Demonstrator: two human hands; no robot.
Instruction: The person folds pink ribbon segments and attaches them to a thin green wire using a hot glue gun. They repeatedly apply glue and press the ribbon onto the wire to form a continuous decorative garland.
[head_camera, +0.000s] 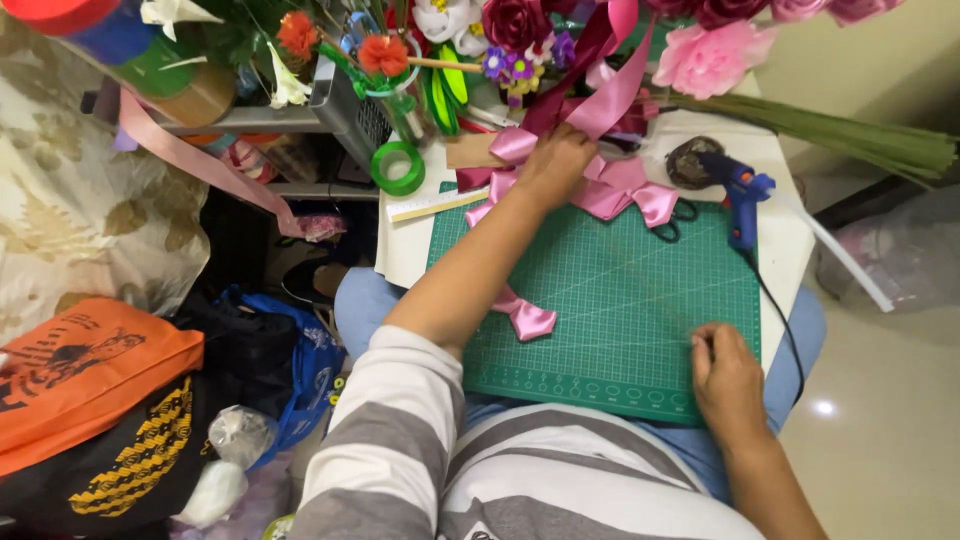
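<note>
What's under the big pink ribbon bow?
The pink ribbon bow lies on the far edge of the green cutting mat. Black scissors poke out beside it. The left hand presses on top, hiding the bow's middle.

Small white table (790, 240) was pretty packed: green cutting mat (620, 310) took up most of it, pink ribbon bows (615, 190) on top, blue glue gun (742, 195) and black scissors (678, 215) at the far edge, green tape roll (398, 168) off the corner.
</note>
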